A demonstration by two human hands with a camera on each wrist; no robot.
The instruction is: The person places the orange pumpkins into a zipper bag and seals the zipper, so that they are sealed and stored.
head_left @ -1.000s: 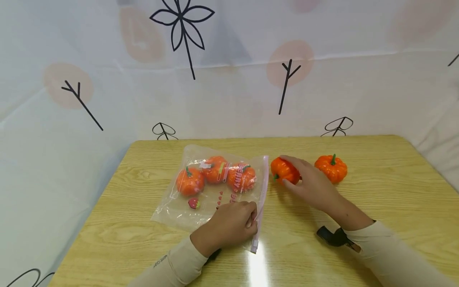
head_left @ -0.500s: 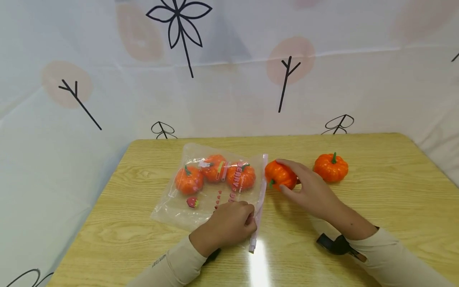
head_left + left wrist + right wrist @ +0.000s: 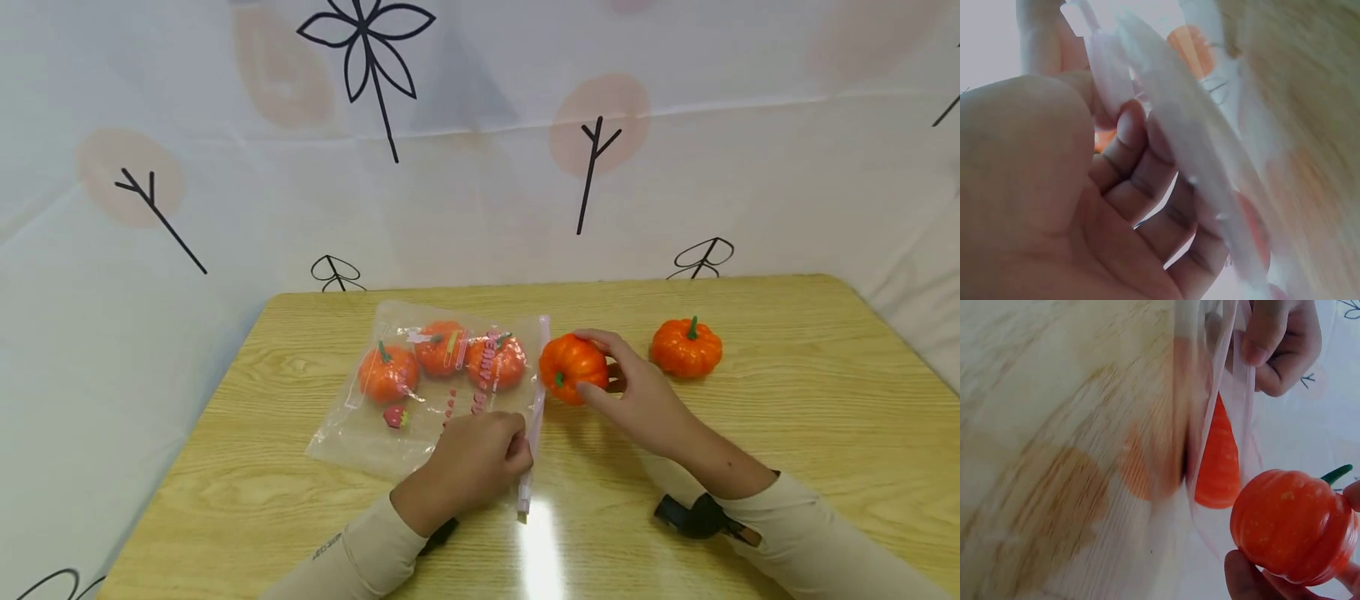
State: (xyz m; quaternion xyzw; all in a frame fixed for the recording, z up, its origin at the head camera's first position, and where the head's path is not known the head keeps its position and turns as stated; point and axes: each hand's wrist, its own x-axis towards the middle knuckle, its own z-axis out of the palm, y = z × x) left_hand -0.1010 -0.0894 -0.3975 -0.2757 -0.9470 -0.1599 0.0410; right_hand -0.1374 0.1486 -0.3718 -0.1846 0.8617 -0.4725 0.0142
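A clear zip bag [image 3: 352, 433] with pink print lies on the table, several small orange pumpkins [image 3: 387, 375] inside it. My left hand [image 3: 480, 458] pinches the upper layer of its pink zip edge [image 3: 1166, 94], fingers curled behind the plastic. In the right wrist view the bag's mouth [image 3: 1216, 425] stands parted, a pumpkin showing within. My right hand [image 3: 637, 396] grips another orange pumpkin [image 3: 572, 367] between thumb and fingers, right at the bag's opening. Its green stem [image 3: 1337, 475] points toward the thumb side.
One more orange pumpkin [image 3: 686, 348] with a green stem sits on the wooden table [image 3: 810, 417], right of my right hand. The zip slider [image 3: 523, 504] is at the near end of the bag's edge. A printed cloth [image 3: 480, 208] hangs behind the table.
My right hand has moved left with its pumpkin, up to the bag's mouth, and the pumpkin has turned slightly. My left hand keeps its hold on the zip edge.
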